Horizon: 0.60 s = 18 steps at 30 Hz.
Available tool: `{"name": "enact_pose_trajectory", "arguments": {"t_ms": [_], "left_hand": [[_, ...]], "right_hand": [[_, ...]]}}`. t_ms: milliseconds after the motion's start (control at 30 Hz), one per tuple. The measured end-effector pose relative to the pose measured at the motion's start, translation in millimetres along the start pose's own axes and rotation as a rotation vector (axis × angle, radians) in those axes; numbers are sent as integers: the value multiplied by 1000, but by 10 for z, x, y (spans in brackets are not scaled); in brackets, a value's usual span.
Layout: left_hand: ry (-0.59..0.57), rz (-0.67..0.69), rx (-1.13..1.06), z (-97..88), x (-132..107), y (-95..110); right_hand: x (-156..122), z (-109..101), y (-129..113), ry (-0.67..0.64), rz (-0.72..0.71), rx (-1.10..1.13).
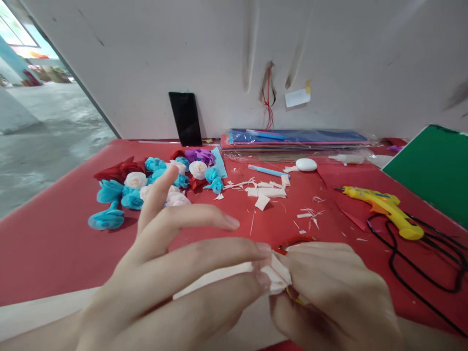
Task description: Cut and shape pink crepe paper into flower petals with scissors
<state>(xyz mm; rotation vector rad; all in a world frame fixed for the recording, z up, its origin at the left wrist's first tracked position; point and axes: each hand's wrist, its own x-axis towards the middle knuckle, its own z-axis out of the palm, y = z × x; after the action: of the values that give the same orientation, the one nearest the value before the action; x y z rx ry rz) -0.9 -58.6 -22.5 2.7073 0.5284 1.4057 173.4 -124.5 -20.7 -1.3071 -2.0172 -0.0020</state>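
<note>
Wall note illegible, left hand pinches pale paper over red table, right hand clutching red tool.

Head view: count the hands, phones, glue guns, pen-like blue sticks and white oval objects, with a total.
Left hand and right hand: 2
Black phone: 1
Yellow glue gun: 1
Pen-like blue sticks: 2
White oval object: 1
Total: 7

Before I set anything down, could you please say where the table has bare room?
The widest bare patch of red table lies left, between the paper flowers, left hand and pale strip; a narrow one lies between the right hand and black cord. Pale scraps crowd the middle; the yellow glue gun takes up the right.
</note>
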Motion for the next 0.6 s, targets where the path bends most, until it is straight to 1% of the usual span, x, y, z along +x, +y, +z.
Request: {"name": "enact_pose_trajectory", "arguments": {"t_ms": [33, 100, 133, 267, 400, 533, 600], "left_hand": [[-7, 24, 19, -1, -7, -7], [-25, 27, 58, -4, -28, -19], [-16, 20, 71, -6, -39, -21], [-79, -48, 88, -18, -63, -9], [-55, -57, 92, -30, -67, 12], [-30, -124, 82, -29, -66, 23], [-39, -109, 72, -28, -53, 12]], "right_hand": [[0, -4, 1, -6, 6, -3], [-1, -10, 5, -9, 20, -8], [-2, -12, 8, -10, 29, -6], [-1, -11, 12, -15, 48, 15], [9, 0, -4, 18, 58, 39], [18, 10, -22, 17, 65, 73], [18, 10, -28, 29, 72, 86]]}}
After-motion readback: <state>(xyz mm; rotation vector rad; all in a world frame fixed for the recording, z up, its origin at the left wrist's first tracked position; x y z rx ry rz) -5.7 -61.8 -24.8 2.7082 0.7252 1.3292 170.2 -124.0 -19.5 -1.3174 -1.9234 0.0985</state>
